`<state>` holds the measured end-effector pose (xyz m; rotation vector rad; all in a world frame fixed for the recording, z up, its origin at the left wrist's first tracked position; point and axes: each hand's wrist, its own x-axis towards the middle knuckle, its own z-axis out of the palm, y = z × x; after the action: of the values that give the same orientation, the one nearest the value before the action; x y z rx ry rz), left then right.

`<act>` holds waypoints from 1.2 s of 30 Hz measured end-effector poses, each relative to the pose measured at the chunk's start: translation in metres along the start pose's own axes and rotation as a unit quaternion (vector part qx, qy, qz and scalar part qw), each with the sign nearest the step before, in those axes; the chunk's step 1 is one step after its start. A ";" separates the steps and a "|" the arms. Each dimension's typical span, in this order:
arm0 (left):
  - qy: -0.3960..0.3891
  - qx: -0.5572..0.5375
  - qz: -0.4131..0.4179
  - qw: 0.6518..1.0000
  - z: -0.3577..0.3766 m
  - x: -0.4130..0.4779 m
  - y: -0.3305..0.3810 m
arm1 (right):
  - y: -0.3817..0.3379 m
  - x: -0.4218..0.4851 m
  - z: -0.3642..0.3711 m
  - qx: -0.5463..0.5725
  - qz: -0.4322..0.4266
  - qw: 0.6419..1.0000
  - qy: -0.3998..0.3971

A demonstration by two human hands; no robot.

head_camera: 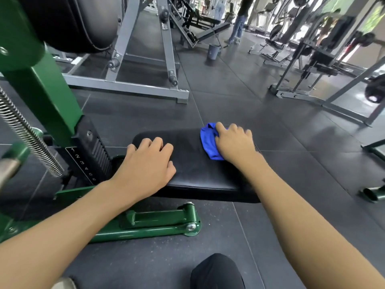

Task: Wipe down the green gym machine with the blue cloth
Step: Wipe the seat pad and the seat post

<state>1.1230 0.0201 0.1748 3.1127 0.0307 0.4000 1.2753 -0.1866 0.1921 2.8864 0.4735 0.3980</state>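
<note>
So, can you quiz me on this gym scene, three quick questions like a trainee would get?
1. True or false: the left hand holds the cloth.
2. The cloth lies on: A) the floor, B) the seat, C) the spring.
3. What colour is the machine's frame?
Key: 1 false, the right hand holds it; 2 B; 3 green.

Seat pad's (191, 170) middle lies bare; green upright (48, 94) flanks left.
</note>
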 end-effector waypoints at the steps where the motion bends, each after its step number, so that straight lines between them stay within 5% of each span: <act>1: -0.001 -0.001 0.000 1.000 0.001 -0.001 -0.001 | 0.006 -0.025 0.000 -0.010 -0.007 0.999 0.030; 5: -0.001 -0.052 0.020 0.998 0.001 0.004 -0.003 | 0.029 -0.106 0.001 -0.019 -0.023 0.985 0.172; 8: 0.015 -0.110 0.040 0.993 -0.001 0.008 0.008 | 0.030 -0.094 0.008 -0.028 -0.004 0.984 0.174; 13: 0.049 -0.134 0.029 0.989 0.016 0.014 0.024 | 0.027 0.007 0.011 -0.006 0.066 0.997 0.027; 19: 0.074 -0.121 0.001 0.990 0.027 0.018 0.032 | 0.039 0.038 0.013 0.020 0.054 0.998 -0.035; 26: 0.098 -0.082 0.001 0.992 0.031 0.018 0.035 | 0.063 -0.126 -0.001 -0.036 -0.025 0.988 0.145; 29: 0.106 -0.056 0.000 0.993 0.032 0.017 0.036 | 0.064 -0.123 0.010 -0.020 0.007 0.985 0.173; 36: 0.115 -0.061 0.000 0.992 0.034 0.015 0.034 | 0.068 0.033 0.018 0.073 0.105 0.990 -0.063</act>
<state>1.1469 -0.0140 0.1459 2.9307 0.0067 0.7287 1.3305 -0.2416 0.1983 3.0906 0.1838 0.2161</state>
